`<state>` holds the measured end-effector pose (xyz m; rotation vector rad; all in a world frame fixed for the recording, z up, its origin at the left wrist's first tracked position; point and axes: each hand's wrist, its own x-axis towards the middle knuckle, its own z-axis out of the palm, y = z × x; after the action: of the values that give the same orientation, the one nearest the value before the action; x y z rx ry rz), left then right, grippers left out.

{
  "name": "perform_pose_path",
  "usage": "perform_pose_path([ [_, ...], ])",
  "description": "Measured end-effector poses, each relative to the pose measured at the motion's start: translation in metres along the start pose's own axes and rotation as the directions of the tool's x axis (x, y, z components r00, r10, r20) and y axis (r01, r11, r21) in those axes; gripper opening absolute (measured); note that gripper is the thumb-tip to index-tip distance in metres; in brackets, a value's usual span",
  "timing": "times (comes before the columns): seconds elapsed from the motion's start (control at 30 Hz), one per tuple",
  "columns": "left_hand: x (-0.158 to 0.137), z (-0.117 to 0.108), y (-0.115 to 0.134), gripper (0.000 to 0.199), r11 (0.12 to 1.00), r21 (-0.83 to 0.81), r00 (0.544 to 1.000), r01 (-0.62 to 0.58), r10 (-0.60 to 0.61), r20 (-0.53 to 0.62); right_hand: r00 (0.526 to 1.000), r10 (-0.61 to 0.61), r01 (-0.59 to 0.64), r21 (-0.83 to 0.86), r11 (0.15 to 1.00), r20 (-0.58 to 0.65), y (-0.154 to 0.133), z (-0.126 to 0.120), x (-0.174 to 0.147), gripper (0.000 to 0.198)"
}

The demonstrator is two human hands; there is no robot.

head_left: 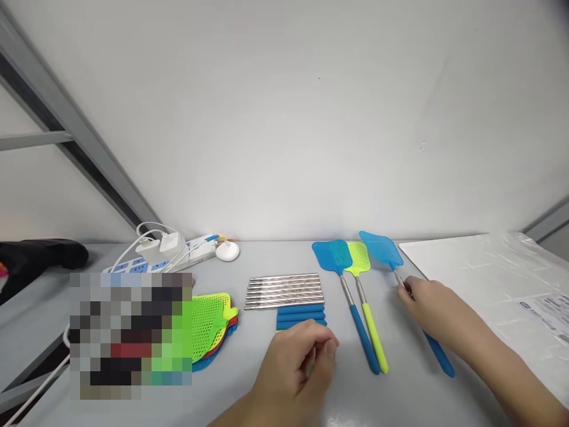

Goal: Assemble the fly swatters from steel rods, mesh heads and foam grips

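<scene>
Over the right part of the worktop (409,385): held blue swatter (386,253), between the yellow-green swatter (374,332) and the plastic-wrapped sheet (484,281); whether it rests or hangs just above the surface, I cannot tell.
Right fingers: pinching the swatter's metal shaft, the right hand (424,302) hiding where it meets the handle.
Left fingers: curled in toward the thumb, the left hand (297,365) near the loose blue handles (301,317); whether they grip anything, I cannot tell.
Twist risk: a small pinch on so thin a shaft could let the swatter turn or tip, with length sticking out both ways.
Mesh head risk: it sits just beside the yellow-green one, so a leftward swing could catch that and push it askew.
Metal rods (284,290) risk: lying loose side by side, they could roll if knuckles knock them.
Swatter head points: away from the person, toward the wall (284,130), leaning left.
Handle end points: back toward the person, rightward.
Long axis: slanting far-left to near-right, roughly along the two lying swatters, slightly more tilted.
</scene>
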<state>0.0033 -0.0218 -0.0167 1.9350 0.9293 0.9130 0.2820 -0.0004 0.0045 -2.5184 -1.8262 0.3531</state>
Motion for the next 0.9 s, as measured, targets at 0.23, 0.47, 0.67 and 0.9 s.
perform_pose_path([
  [0.23, 0.001, -0.002, 0.005, 0.015, 0.950, 0.198, 0.970, -0.242, 0.237, 0.045, 1.000, -0.031, 0.031, 0.042, 0.999, -0.002, -0.014, 0.012, 0.003, 0.030],
  [0.47, 0.004, 0.001, 0.009, 0.016, 0.841, 0.415, 0.937, -0.348, 0.324, 0.129, 0.997, -0.076, 0.071, 0.179, 0.981, 0.023, -0.020, 0.023, 0.002, 0.056],
  [0.67, 0.001, 0.017, 0.003, 0.019, 0.737, 0.529, 0.904, -0.421, 0.391, 0.174, 0.995, -0.081, 0.061, 0.265, 0.962, 0.064, -0.020, 0.021, -0.002, 0.065],
  [0.9, -0.005, 0.024, -0.008, 0.028, 0.728, 0.514, 0.889, -0.453, 0.407, 0.208, 0.991, -0.074, 0.035, 0.322, 0.946, 0.108, -0.024, 0.021, -0.005, 0.065],
])
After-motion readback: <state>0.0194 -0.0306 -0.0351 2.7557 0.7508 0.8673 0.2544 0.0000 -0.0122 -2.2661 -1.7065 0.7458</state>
